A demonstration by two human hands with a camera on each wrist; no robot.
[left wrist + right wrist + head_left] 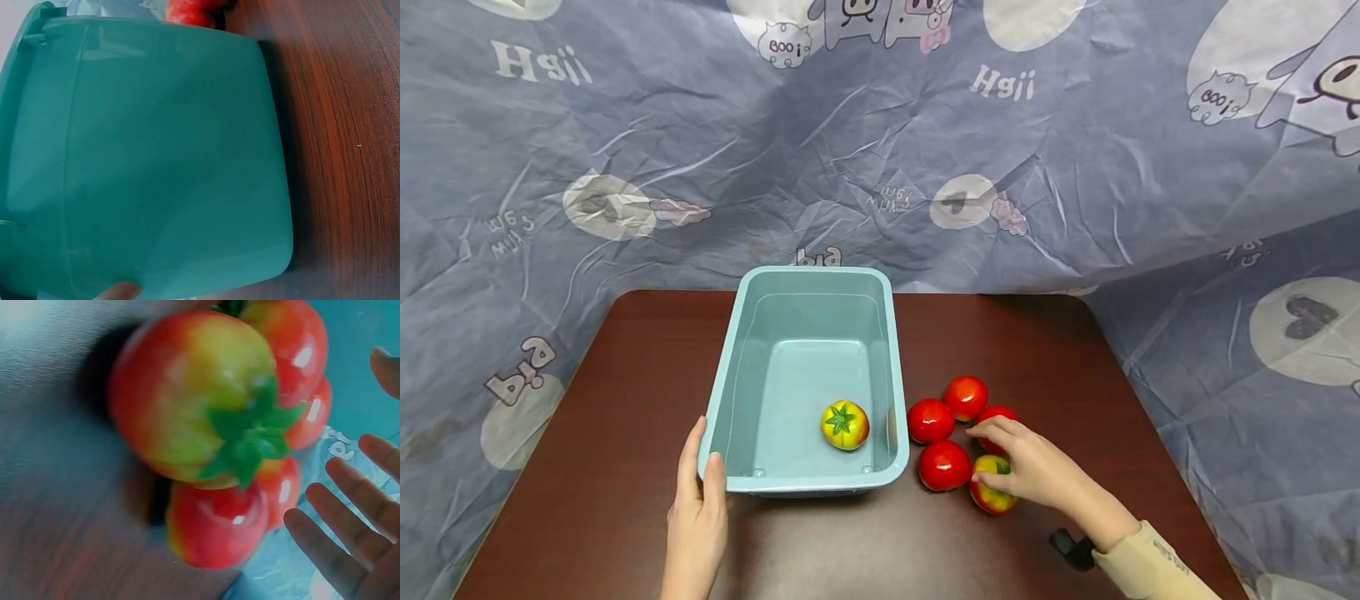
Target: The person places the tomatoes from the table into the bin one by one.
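A light blue plastic basin (805,483) stands on the table with one yellow-red tomato (845,425) inside, green leaf star upward. My left hand (696,521) holds the basin's near left corner, thumb on the front side and a finger along the left side; a fingertip shows against the wall in the left wrist view. To the right of the basin lie several shiny red tomatoes (944,465). Over them hovers my right hand (1033,467), its fingers spread around nothing, nearest to a yellow-red tomato (194,394) with a green leaf top.
The dark brown wooden table (587,467) has rounded far corners. A blue-grey printed cloth (850,167) hangs behind it and at the sides. A black strap-like object (1072,550) sits by the right sleeve.
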